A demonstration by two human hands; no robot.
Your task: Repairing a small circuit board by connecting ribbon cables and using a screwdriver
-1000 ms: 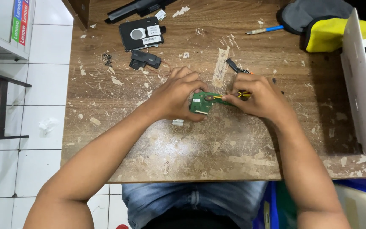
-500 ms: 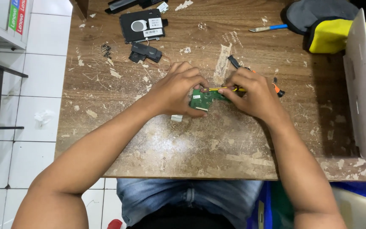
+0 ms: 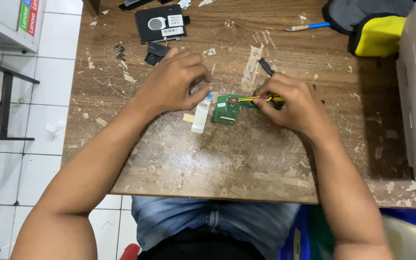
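My left hand (image 3: 173, 82) rests on the scarred wooden table (image 3: 227, 159), fingers curled, their tips pinching the top end of a white flat ribbon cable (image 3: 201, 113) that lies loose at nine o'clock of the small green circuit board (image 3: 227, 109), just beside it. My right hand (image 3: 292, 105) sits at three o'clock of the board, thumb and fingers pressed together around a yellow-handled tool (image 3: 261, 98) whose tip lies on the board's upper part. At eleven o'clock, well apart, lies a black hard drive caddy (image 3: 162, 22); a blue-handled knife (image 3: 306, 26) lies at one o'clock near a yellow and grey pouch (image 3: 381, 33).
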